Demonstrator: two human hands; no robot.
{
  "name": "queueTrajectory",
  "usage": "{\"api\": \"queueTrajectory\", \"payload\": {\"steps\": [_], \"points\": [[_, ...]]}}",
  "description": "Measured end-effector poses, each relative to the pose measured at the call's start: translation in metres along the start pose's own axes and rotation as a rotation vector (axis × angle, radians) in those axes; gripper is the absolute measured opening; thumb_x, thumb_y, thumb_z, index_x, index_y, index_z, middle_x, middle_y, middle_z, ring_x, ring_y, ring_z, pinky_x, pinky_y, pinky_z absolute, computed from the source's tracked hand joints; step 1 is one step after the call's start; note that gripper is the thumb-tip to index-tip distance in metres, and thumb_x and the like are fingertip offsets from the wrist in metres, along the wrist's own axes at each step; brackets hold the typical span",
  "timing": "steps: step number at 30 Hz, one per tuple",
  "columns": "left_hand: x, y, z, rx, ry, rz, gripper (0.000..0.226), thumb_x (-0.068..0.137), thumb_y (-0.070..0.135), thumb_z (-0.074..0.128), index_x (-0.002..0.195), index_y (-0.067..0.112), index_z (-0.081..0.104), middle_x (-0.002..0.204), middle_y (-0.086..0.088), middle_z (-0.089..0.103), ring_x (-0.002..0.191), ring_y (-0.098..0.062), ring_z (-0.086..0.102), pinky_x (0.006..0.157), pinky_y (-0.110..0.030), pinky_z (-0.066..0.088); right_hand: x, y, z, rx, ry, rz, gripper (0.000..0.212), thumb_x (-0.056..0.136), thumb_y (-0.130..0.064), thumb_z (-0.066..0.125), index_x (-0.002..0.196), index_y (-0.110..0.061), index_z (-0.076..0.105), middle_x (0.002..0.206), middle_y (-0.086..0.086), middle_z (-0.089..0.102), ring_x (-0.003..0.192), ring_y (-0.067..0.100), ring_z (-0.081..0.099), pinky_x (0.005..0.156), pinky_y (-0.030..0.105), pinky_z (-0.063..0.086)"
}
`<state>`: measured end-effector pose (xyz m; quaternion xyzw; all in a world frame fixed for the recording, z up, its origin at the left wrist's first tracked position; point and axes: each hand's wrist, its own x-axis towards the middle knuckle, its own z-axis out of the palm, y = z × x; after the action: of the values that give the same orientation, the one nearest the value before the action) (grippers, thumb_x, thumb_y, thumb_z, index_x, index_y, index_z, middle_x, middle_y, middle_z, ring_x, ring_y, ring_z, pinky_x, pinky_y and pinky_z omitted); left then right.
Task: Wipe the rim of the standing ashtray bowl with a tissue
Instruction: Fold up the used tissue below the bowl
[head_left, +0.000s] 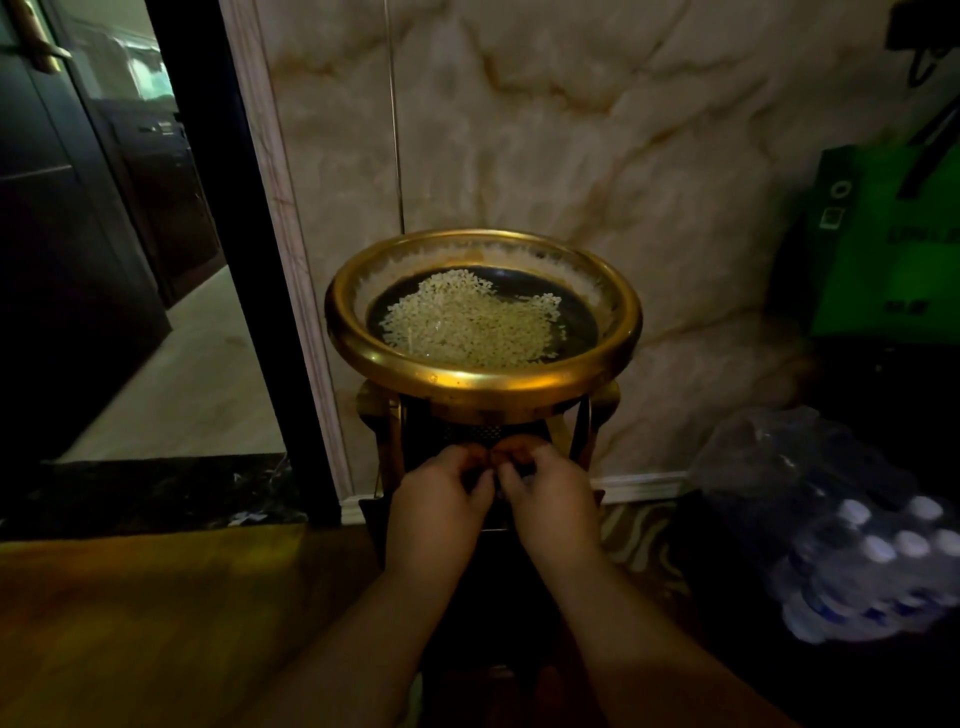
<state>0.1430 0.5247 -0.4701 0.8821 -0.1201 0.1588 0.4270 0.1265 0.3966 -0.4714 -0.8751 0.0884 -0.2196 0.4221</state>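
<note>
The standing ashtray has a round gold rim (483, 382) around a dark bowl holding pale gravel (470, 325), set on a dark stand with gold legs. Below the rim's near edge, my left hand (441, 493) and my right hand (550, 493) are held together in front of the stand's perforated dark body, fingertips touching and curled. Whatever they pinch is hidden between the fingers; no tissue shows in the dim light.
A marble wall (571, 156) rises right behind the ashtray. At left an open doorway (171, 338) with a dark frame leads to a pale floor. A green bag (883, 244) and a shrink-wrapped pack of water bottles (857, 545) sit at right.
</note>
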Motion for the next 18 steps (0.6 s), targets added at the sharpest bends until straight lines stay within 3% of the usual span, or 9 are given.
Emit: {"api": "queueTrajectory", "payload": {"steps": [6, 12, 15, 18], "points": [[0.0019, -0.0039, -0.0004, 0.007, -0.004, -0.013, 0.022, 0.088, 0.029, 0.073, 0.111, 0.029, 0.075, 0.1, 0.01, 0.077, 0.092, -0.007, 0.072, 0.078, -0.029, 0.058, 0.0011, 0.0033, 0.0058, 0.063, -0.025, 0.048, 0.015, 0.092, -0.025, 0.066, 0.103, -0.035, 0.069, 0.097, -0.013, 0.073, 0.089, 0.007, 0.068, 0.084, 0.036, 0.058], [0.003, -0.0062, -0.0012, 0.049, 0.015, 0.013, 0.038, 0.09, 0.036, 0.071, 0.127, 0.029, 0.069, 0.112, 0.005, 0.075, 0.096, -0.01, 0.07, 0.073, -0.021, 0.049, -0.0025, 0.0017, 0.002, -0.044, -0.028, 0.014, 0.026, 0.092, -0.042, 0.062, 0.115, -0.035, 0.07, 0.106, -0.012, 0.075, 0.096, 0.009, 0.069, 0.084, 0.035, 0.057], [0.0028, -0.0041, -0.0005, 0.022, 0.02, 0.014, 0.041, 0.09, 0.038, 0.071, 0.13, 0.029, 0.068, 0.113, 0.006, 0.074, 0.096, -0.009, 0.069, 0.074, -0.021, 0.049, -0.0036, 0.0009, -0.0013, -0.026, -0.027, 0.034, 0.029, 0.092, -0.04, 0.063, 0.12, -0.033, 0.069, 0.099, -0.009, 0.075, 0.086, 0.009, 0.069, 0.078, 0.035, 0.058], [0.0028, -0.003, -0.0003, 0.023, 0.026, 0.026, 0.044, 0.089, 0.038, 0.073, 0.13, 0.026, 0.068, 0.114, 0.004, 0.074, 0.097, -0.011, 0.069, 0.076, -0.021, 0.049, -0.0038, 0.0006, -0.003, -0.043, -0.011, 0.036, 0.024, 0.092, -0.039, 0.064, 0.112, -0.027, 0.071, 0.089, -0.004, 0.073, 0.076, 0.012, 0.068, 0.072, 0.036, 0.058]]}}
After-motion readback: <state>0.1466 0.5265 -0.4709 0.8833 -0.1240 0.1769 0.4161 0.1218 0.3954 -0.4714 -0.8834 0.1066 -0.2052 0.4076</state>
